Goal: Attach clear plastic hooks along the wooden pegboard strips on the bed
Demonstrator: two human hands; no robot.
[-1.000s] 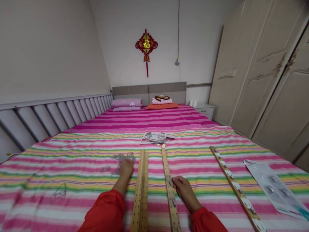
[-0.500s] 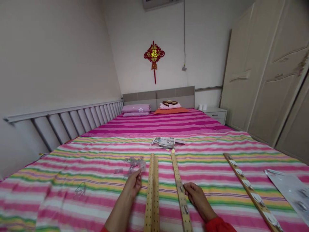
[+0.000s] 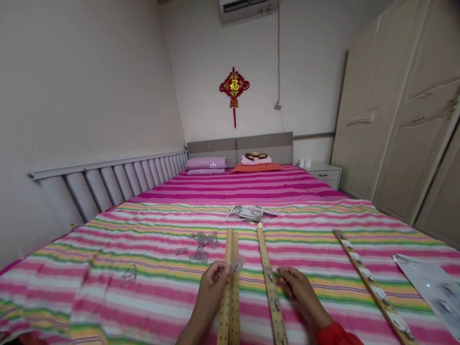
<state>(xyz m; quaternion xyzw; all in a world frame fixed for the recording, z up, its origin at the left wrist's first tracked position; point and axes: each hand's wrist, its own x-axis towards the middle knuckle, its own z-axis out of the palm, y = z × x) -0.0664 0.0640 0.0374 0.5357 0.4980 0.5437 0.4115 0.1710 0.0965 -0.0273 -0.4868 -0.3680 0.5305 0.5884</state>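
Observation:
My left hand (image 3: 214, 282) pinches a small clear plastic bag (image 3: 237, 262) with small metallic bits inside, above a pair of perforated wooden strips (image 3: 226, 297). My right hand (image 3: 296, 282) is closed, thumb and fingertips together, just right of a single perforated strip (image 3: 265, 254); what it holds, if anything, is too small to make out. Small metal fittings (image 3: 275, 305) sit on that single strip. More small clear bags (image 3: 203, 242) of metal pieces lie left of the paired strips.
At right lies a brown strip (image 3: 362, 268) bearing several white-and-metal pieces, beside a clear plastic package (image 3: 427, 273). Another package (image 3: 246, 212) lies beyond the strips. A thin clear piece (image 3: 129, 274) rests at left. The striped sheet (image 3: 108, 306) is wrinkled.
My left hand has moved right from the pile of small bags, lifting one bag over the paired strips. My right hand has barely moved. The camera view has tilted up slightly.

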